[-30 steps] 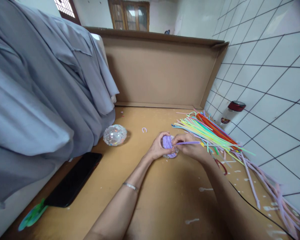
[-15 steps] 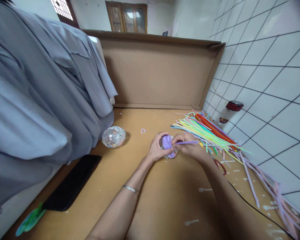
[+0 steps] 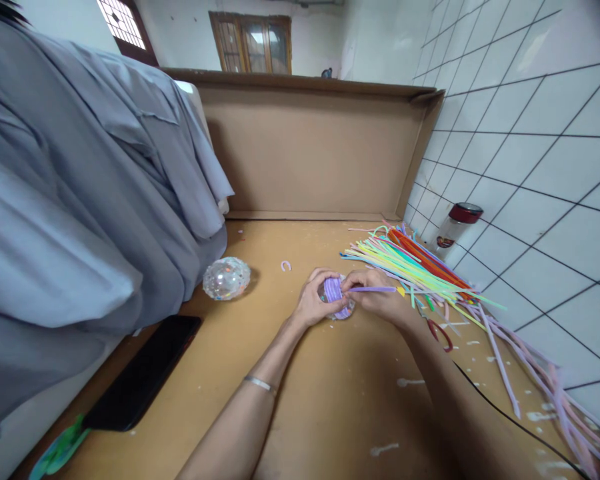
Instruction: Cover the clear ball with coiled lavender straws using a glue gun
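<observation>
My left hand (image 3: 316, 297) is wrapped round the side of a small clear ball (image 3: 341, 313) banded with purple strips. At the ball's right side, my right hand (image 3: 373, 293) pinches a purple pipe cleaner (image 3: 380, 289), whose loose end points right. The fingers partly hide where the strip meets the ball. A second clear, faceted ball (image 3: 227, 279) with coloured specks lies to the left, apart from both hands. Between them sits a small pale pink curved piece (image 3: 286, 265).
Several coloured pipe cleaners (image 3: 415, 263) lie in a heap at the right, with scissors with red handles (image 3: 440, 335) near it. A jar with a red lid (image 3: 455, 230) stands by the tiled wall. A black phone (image 3: 145, 373) lies left, beside grey cloth (image 3: 105, 200). Cardboard (image 3: 320, 147) stands behind.
The view has shifted slightly. Both hands stay at the ball, and the purple pipe cleaner is still pinched in the right hand with barely any movement.
</observation>
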